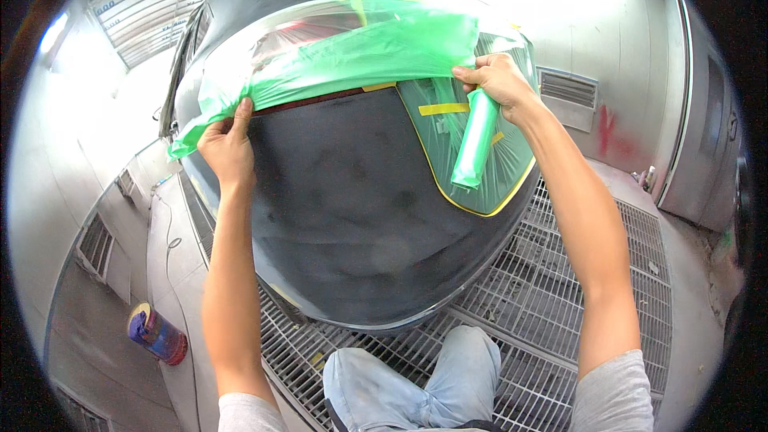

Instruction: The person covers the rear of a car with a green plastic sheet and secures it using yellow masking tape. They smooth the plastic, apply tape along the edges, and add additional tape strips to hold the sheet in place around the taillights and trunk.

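Observation:
A sheet of green masking film (pixel 344 52) is stretched between my two hands across the upper part of a dark grey car body panel (pixel 336 200). My left hand (pixel 228 148) pinches the film's lower edge near its left end, thumb up. At the other side my right hand (pixel 504 84) grips the film's right edge, with the film roll (pixel 477 140) hanging down under the palm. Behind that roll, see-through film covers a lamp-shaped area outlined with yellow masking tape (pixel 444 110). A reddish part shows faintly through the stretched film.
Metal floor grating (pixel 552 272) lies under the car and around my knees. A stained can (pixel 158 334) stands on the left floor near a thin cable (pixel 172 244). Wall vents (pixel 568 88) and a grey door (pixel 708 120) are at the right.

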The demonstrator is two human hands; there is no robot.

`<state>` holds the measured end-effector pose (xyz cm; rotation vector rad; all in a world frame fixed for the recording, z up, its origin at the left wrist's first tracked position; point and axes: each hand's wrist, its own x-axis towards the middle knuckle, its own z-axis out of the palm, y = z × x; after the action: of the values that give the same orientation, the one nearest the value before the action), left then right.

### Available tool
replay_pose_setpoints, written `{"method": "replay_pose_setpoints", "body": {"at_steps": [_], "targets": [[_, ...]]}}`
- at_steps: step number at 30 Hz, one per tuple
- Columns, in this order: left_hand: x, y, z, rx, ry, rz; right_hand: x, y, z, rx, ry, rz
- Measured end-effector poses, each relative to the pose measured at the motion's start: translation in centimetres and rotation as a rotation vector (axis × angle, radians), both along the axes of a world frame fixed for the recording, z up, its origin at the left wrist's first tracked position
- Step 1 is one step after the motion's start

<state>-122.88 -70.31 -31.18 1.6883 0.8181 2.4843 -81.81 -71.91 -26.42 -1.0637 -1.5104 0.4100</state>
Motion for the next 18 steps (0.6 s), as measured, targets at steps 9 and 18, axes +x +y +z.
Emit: {"method": "replay_pose_setpoints", "body": {"at_steps": [9,18], "targets": [[-0.6,2.0,-0.5,0.015,-0.115,-0.016,-0.3,0.5,0.2,-0.024,-0.023,-0.059],[-0.7,1.9,-1.3,-0.048,-0.175,0.064,2.3,-2.7,-2.6,0.058,-0.296,-0.332]]}}
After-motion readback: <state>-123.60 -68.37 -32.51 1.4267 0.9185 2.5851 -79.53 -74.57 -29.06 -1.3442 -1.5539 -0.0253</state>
